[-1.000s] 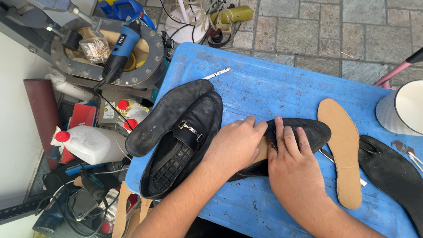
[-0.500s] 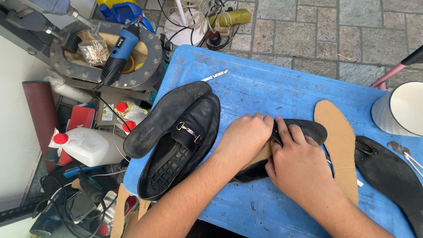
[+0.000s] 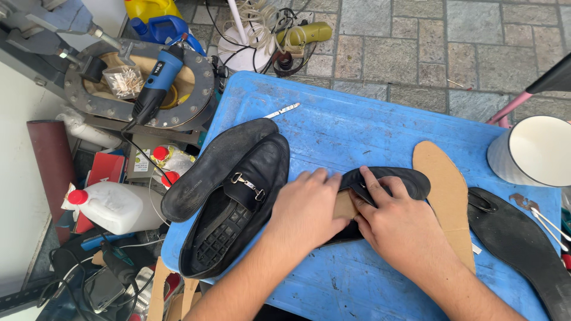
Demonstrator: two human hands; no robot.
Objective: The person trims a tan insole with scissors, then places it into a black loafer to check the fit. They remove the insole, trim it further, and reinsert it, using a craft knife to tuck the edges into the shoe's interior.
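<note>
Blue plastic worktop (image 3: 380,128): our left hand (image 3: 306,211) and right hand (image 3: 398,229) press the black leather insole (image 3: 389,178) flat mid-worktop, fingers together on it; we'd best keep pressure even along its edges.

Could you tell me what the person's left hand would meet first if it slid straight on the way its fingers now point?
Probably the black insole that both hands press: the left hand points up and right, toward its raised edge. Beyond that lies bare blue table.
</note>
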